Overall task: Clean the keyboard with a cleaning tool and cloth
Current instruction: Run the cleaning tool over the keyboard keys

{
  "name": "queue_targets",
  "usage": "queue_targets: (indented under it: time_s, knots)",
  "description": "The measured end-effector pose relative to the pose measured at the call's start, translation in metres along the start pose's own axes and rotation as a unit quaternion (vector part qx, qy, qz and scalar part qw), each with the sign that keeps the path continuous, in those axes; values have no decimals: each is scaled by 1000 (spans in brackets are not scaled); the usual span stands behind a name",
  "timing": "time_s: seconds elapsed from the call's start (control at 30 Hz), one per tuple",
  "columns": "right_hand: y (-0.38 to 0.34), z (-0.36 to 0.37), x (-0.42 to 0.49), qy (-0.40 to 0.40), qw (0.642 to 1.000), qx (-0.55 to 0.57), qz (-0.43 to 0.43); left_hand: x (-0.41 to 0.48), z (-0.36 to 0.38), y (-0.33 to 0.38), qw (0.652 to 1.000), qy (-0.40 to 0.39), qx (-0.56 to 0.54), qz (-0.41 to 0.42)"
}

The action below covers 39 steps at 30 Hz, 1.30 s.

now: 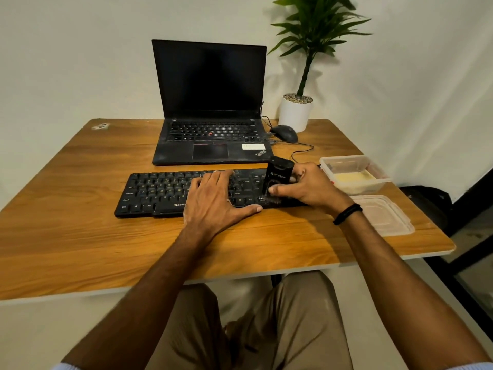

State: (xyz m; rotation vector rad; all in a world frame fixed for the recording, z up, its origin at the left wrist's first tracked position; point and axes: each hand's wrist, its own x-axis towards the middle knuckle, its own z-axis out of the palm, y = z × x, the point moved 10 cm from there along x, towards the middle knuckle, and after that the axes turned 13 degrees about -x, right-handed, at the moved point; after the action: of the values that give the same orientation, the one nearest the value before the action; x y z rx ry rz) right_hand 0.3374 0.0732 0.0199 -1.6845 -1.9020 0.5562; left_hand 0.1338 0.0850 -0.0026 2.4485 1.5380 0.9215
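Beyond tan trousers (293, 329), left hand (213, 201) lies flat on keyboard (154, 193), right hand (309, 188) grips cleaning tool (277, 173) on it

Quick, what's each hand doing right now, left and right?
Left hand: open, fingers flat on the keyboard, holding nothing.
Right hand: fingers curled round the black cleaning tool, its lower end down on the keys.
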Motion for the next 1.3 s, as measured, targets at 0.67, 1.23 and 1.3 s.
queue_targets:
  time_s: [0.67,1.23,1.3]
  knots:
    - [-3,3,-2,-24,999,20,11,0,0,-2,1000,2,-5,-5]
    - [-20,-12,0,50,981,-175,68,-1,0,-2,1000,6,1,-9]
    - [-21,-12,1,49,977,-199,64,0,-1,-2,1000,7,6,-9]
